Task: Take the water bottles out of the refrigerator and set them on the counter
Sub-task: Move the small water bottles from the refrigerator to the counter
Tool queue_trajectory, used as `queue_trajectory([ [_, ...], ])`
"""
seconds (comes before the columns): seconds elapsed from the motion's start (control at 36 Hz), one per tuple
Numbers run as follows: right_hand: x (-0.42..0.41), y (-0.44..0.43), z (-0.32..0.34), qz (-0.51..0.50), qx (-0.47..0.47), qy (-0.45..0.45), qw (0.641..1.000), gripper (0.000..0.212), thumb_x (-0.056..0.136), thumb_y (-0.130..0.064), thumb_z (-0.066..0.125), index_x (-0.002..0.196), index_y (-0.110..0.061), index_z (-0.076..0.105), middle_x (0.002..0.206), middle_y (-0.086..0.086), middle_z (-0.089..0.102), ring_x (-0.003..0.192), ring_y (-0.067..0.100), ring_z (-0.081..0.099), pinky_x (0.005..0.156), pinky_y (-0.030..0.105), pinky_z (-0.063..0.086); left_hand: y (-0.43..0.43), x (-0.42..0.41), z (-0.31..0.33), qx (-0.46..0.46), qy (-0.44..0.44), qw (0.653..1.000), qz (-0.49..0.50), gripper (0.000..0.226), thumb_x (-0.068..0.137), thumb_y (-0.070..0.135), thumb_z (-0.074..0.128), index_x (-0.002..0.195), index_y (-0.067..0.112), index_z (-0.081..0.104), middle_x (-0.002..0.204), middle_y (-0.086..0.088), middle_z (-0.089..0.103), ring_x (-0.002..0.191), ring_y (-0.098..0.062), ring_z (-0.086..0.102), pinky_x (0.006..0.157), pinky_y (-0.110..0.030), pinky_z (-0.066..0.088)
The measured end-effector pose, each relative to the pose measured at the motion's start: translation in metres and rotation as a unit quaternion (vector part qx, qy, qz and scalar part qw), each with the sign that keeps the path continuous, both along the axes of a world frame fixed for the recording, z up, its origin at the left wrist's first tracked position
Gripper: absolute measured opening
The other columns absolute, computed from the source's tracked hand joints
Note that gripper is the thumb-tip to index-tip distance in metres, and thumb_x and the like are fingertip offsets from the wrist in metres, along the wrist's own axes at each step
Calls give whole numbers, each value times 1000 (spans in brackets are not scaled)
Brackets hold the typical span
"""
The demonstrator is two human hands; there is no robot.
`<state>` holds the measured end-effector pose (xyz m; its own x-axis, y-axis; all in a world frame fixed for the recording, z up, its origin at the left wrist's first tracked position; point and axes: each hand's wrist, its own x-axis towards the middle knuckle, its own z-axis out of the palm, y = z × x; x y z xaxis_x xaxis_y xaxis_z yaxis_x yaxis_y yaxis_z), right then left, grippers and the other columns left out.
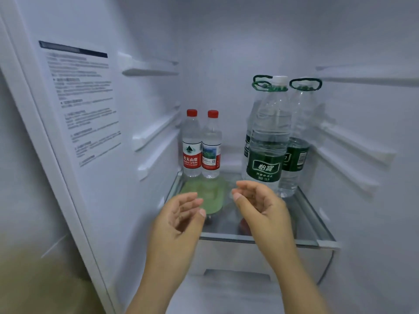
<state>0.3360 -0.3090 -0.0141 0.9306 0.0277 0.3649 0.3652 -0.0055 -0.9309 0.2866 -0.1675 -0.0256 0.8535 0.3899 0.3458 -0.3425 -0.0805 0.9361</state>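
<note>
While our left hand (181,214) and right hand (258,200) hover empty and unclenched, we judge the tall clear green-labelled plastic bottles (267,141) just beyond our right hand heavy and slick, best gripped mid-body.

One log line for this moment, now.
left hand: open, empty | right hand: open, empty | red-capped bottles, green-labelled bottles: upright on shelf, untouched

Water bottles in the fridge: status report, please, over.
No grip yet: left hand open, right hand open. Two red-capped bottles, three large green-labelled bottles upright on glass shelf. Nothing blocking reach.
</note>
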Motion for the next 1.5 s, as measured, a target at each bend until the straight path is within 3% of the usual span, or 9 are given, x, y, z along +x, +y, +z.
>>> queue_trajectory([
  [0.14, 18, 5, -3, 13, -6, 0, 1000, 18, 88, -9, 66, 98, -24, 67, 91, -3, 72, 80, -3, 66, 70, 9, 49, 8, 20, 0, -5, -3, 1000, 20, 26, 86, -2, 63, 99, 21, 62, 99, 3, 71, 86, 0, 67, 72, -6, 48],
  [0.61, 90, 23, -9, -7, -7, 6, 1000, 32, 87, -8, 67, 109, -30, 58, 107, -6, 65, 98, 4, 64, 83, 18, 52, 21, 104, -4, -21, -5, 999, 49, 45, 85, -2, 64, 101, 38, 50, 108, 13, 59, 98, -4, 61, 75, -14, 49],
  [0.69, 107, 26, -14, -17, -26, 11, 999, 34, 88, -11, 66, 110, -32, 54, 112, -6, 63, 106, 10, 62, 94, 29, 51, 25, 123, -10, -23, 3, 998, 54, 44, 85, -1, 65, 110, 32, 50, 110, 10, 59, 102, -8, 61, 83, -20, 46],
  [0.78, 124, 30, -19, -16, -41, 22, 999, 34, 89, -13, 66, 115, -30, 52, 113, -7, 61, 108, 13, 61, 95, 33, 51, 27, 142, -13, -23, 1, 998, 63, 43, 85, -1, 64, 107, 32, 47, 107, 12, 58, 98, -1, 59, 79, -14, 44],
  [0.86, 140, 37, -25, -12, -60, 26, 998, 34, 89, -14, 66, 115, -30, 51, 111, -10, 59, 109, 14, 60, 95, 32, 50, 29, 161, -16, -20, 5, 996, 89, 42, 85, -1, 64, 111, 27, 45, 109, 8, 57, 97, -6, 59, 76, -10, 42],
  [0.97, 165, 46, -33, -11, -94, 33, 995, 38, 89, -13, 66, 121, -25, 50, 119, -3, 57, 114, 17, 58, 92, 26, 45, 34, 184, -26, -9, 20, 993, 116, 42, 85, 2, 65, 113, 27, 45, 118, 5, 56, 105, -12, 56, 82, -19, 41],
  [1.08, 186, 56, -39, -18, -118, 42, 992, 47, 88, -18, 67, 130, -21, 48, 126, 1, 55, 118, 17, 54, 99, 31, 44, 42, 204, -35, 18, 31, 990, 138, 49, 83, 3, 67, 126, 17, 49, 118, 5, 53, 109, -15, 54, 87, -26, 41],
  [1.33, 219, 73, -53, -38, -152, 49, 986, 56, 88, -23, 66, 138, -23, 41, 135, 2, 50, 115, 10, 47, 94, 28, 41, 52, 236, -50, 27, 26, 987, 154, 60, 80, 1, 70, 134, 10, 46, 118, 7, 49, 110, -11, 50, 93, -25, 40],
  [1.5, 231, 76, -66, -39, -145, 53, 987, 61, 88, -23, 68, 141, -21, 38, 139, 3, 50, 125, 18, 50, 101, 33, 45, 58, 245, -61, 29, 39, 990, 135, 62, 83, 4, 69, 138, 15, 44, 122, 7, 52, 113, -10, 51, 97, -28, 43],
])
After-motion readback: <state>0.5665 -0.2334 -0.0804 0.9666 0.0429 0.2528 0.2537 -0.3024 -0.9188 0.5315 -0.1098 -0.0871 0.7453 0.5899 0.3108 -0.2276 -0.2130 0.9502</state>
